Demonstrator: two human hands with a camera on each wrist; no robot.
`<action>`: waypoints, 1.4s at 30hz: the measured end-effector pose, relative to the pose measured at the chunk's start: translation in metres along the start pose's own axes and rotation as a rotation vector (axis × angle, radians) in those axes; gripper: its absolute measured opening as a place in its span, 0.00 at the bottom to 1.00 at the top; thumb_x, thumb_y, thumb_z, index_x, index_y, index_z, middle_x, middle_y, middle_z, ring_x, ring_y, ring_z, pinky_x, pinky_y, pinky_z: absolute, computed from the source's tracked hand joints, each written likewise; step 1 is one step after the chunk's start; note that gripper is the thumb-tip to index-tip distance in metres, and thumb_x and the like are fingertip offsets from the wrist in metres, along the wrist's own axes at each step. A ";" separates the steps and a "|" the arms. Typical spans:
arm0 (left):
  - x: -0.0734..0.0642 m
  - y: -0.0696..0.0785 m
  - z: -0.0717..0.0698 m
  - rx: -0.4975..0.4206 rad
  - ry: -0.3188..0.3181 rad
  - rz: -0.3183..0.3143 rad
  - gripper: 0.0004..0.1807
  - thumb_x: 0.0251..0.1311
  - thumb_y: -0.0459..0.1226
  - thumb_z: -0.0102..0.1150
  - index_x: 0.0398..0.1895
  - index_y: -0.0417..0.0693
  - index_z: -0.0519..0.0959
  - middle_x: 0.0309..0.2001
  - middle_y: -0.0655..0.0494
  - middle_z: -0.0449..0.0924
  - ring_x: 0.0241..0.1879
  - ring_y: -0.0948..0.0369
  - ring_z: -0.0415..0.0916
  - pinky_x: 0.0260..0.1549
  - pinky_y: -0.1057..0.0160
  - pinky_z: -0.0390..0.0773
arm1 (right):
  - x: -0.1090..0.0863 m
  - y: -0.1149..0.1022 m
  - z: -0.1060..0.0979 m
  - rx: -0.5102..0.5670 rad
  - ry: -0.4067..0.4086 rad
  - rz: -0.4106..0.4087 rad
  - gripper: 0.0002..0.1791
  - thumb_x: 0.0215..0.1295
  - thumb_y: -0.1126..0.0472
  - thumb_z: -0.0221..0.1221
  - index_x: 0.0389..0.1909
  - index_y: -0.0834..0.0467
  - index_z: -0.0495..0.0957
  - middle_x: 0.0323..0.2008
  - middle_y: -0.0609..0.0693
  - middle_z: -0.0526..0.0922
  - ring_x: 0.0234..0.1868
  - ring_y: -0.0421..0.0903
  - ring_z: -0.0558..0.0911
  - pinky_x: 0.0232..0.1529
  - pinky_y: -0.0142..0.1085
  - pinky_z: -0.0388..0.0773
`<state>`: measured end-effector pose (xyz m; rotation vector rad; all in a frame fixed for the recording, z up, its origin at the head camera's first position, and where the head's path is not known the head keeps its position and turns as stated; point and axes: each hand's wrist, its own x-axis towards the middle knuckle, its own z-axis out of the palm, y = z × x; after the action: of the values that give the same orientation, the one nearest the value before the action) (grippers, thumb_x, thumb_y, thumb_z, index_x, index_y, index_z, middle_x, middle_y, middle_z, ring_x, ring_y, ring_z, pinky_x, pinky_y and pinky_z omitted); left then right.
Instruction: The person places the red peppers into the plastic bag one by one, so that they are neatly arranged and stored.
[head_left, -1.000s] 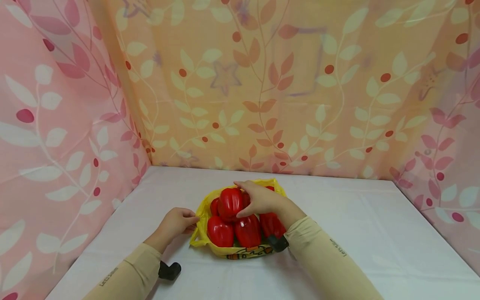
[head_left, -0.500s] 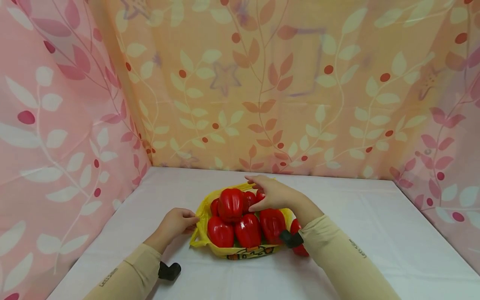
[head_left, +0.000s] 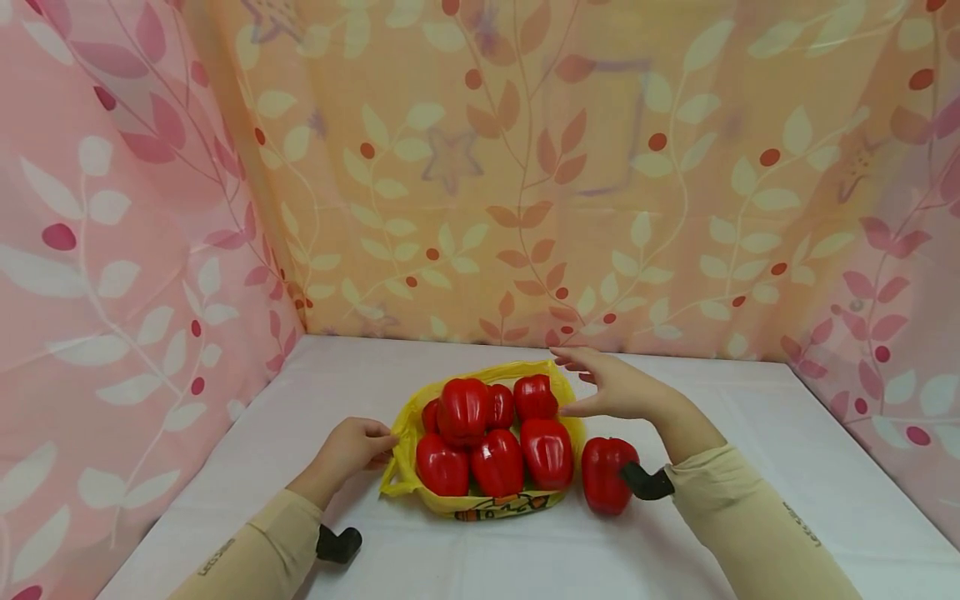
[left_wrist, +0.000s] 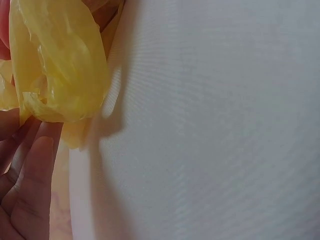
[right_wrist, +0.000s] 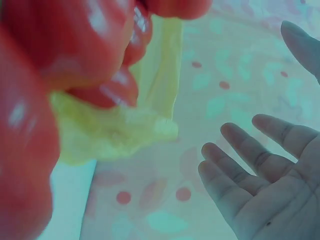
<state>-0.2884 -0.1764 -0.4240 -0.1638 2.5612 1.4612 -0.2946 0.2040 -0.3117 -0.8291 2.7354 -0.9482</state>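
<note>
A yellow plastic bag [head_left: 407, 417] with printed figures on its front lies spread open on the table, several red bell peppers [head_left: 497, 463] heaped in it. One pepper [head_left: 462, 412] sits on top of the heap. My left hand [head_left: 358, 445] pinches the bag's left edge between thumb and fingertips; in the left wrist view its fingers [left_wrist: 35, 170] meet the crumpled yellow plastic. To the right of the bag, my right hand [head_left: 618, 387] hovers with spread fingers, holding nothing. A single red bell pepper [head_left: 609, 475] stands on the table outside the bag, below that hand and beside my right wrist.
A white cloth [head_left: 750, 450] covers the table. Patterned fabric hangs as a back wall [head_left: 525, 183], and pink leafy fabric [head_left: 135, 275] closes off the left side, with more on the right. Black wrist mounts [head_left: 339, 543] stick out from both sleeves.
My right hand has let go of the top pepper and drawn back to the right, past the bag's edge. The lone pepper outside the bag has come into view. My left hand stays put.
</note>
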 end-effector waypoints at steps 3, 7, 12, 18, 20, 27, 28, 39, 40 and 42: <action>0.000 -0.001 0.000 -0.002 0.001 0.000 0.07 0.56 0.37 0.60 0.31 0.41 0.81 0.27 0.53 0.79 0.26 0.59 0.76 0.29 0.64 0.80 | -0.011 0.008 -0.004 0.001 0.006 0.018 0.44 0.48 0.50 0.67 0.67 0.52 0.58 0.61 0.54 0.66 0.60 0.55 0.67 0.56 0.50 0.68; 0.001 -0.002 0.000 -0.004 0.000 0.001 0.07 0.56 0.37 0.60 0.31 0.41 0.81 0.26 0.53 0.79 0.26 0.60 0.76 0.29 0.64 0.80 | -0.027 0.021 -0.002 -0.002 0.005 0.040 0.44 0.49 0.49 0.67 0.66 0.53 0.58 0.60 0.55 0.66 0.59 0.58 0.67 0.55 0.52 0.69; 0.002 -0.004 0.000 0.006 0.002 0.003 0.07 0.56 0.37 0.60 0.31 0.41 0.81 0.26 0.54 0.79 0.25 0.60 0.76 0.29 0.64 0.80 | -0.046 0.034 0.006 -0.029 0.020 0.061 0.44 0.48 0.48 0.66 0.66 0.54 0.59 0.59 0.57 0.67 0.57 0.60 0.68 0.51 0.51 0.72; 0.001 -0.003 0.001 -0.016 0.012 0.034 0.06 0.55 0.35 0.60 0.29 0.40 0.82 0.25 0.54 0.79 0.24 0.60 0.76 0.28 0.64 0.80 | -0.066 0.044 0.023 -0.045 0.071 0.156 0.46 0.44 0.44 0.68 0.65 0.52 0.60 0.58 0.56 0.68 0.57 0.59 0.67 0.44 0.50 0.77; 0.000 -0.003 0.002 -0.020 0.014 0.034 0.06 0.55 0.35 0.60 0.29 0.40 0.82 0.24 0.54 0.79 0.24 0.61 0.76 0.27 0.64 0.80 | -0.072 0.047 0.030 -0.047 0.093 0.160 0.46 0.44 0.44 0.68 0.64 0.53 0.61 0.58 0.56 0.68 0.56 0.59 0.68 0.45 0.51 0.76; -0.001 -0.002 0.001 -0.016 0.012 0.030 0.06 0.55 0.36 0.60 0.30 0.40 0.82 0.25 0.54 0.79 0.24 0.60 0.76 0.28 0.64 0.80 | -0.086 0.056 0.054 -0.046 0.117 0.160 0.51 0.38 0.43 0.71 0.65 0.54 0.59 0.57 0.54 0.68 0.57 0.57 0.67 0.46 0.52 0.75; -0.001 -0.002 0.001 -0.014 0.013 0.030 0.06 0.55 0.36 0.60 0.30 0.40 0.82 0.25 0.54 0.79 0.24 0.60 0.76 0.28 0.64 0.80 | -0.087 0.057 0.057 -0.060 0.117 0.164 0.52 0.37 0.42 0.71 0.65 0.54 0.59 0.57 0.54 0.68 0.57 0.55 0.67 0.46 0.51 0.75; 0.001 -0.003 0.003 -0.013 0.010 0.028 0.07 0.55 0.36 0.60 0.30 0.40 0.82 0.25 0.54 0.79 0.24 0.60 0.76 0.28 0.64 0.80 | -0.095 0.060 0.069 -0.098 0.122 0.165 0.54 0.36 0.43 0.72 0.65 0.57 0.58 0.53 0.51 0.68 0.55 0.51 0.69 0.47 0.49 0.75; 0.001 -0.003 0.003 -0.015 0.010 0.031 0.07 0.55 0.36 0.60 0.30 0.40 0.82 0.25 0.54 0.79 0.24 0.60 0.76 0.28 0.64 0.80 | -0.094 0.061 0.070 -0.102 0.124 0.169 0.54 0.36 0.43 0.72 0.65 0.57 0.58 0.53 0.51 0.68 0.55 0.51 0.69 0.47 0.49 0.75; 0.001 -0.004 0.003 -0.019 0.011 0.033 0.06 0.55 0.35 0.60 0.30 0.40 0.82 0.25 0.54 0.79 0.24 0.60 0.76 0.28 0.64 0.80 | -0.094 0.061 0.070 -0.101 0.127 0.182 0.53 0.37 0.44 0.72 0.65 0.56 0.58 0.52 0.50 0.68 0.54 0.50 0.69 0.47 0.48 0.75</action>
<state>-0.2887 -0.1755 -0.4288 -0.1326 2.5715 1.5005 -0.2231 0.2574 -0.4097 -0.5391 2.9267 -0.8612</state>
